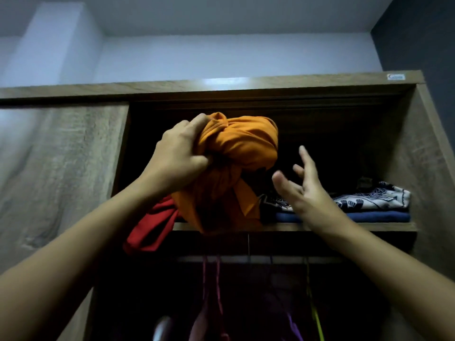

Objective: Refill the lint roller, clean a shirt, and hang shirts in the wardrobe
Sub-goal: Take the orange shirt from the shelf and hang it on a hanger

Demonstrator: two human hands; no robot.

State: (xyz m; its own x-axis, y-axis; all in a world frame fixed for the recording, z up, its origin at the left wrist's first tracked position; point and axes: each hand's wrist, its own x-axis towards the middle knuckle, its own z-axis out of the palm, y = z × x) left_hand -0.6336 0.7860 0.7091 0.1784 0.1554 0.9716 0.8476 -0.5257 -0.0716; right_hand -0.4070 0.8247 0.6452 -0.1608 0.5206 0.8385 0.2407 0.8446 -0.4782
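Observation:
I look up at the open top of a wooden wardrobe (270, 82). My left hand (177, 156) grips a bunched orange shirt (236, 153) at the front of the upper shelf (344, 227); its tail hangs past the shelf edge. A red shirt (152, 227) droops off the shelf just below and to the left of it. My right hand (307, 183) hovers to the right of the orange shirt, fingers spread, holding nothing. The lint roller is not in view.
A folded patterned cloth (369, 200) lies on a folded blue garment (379, 216) at the right of the shelf. Below runs a hanging rail (283, 259) with several hangers and dim clothes. A sliding door (61, 168) covers the left side.

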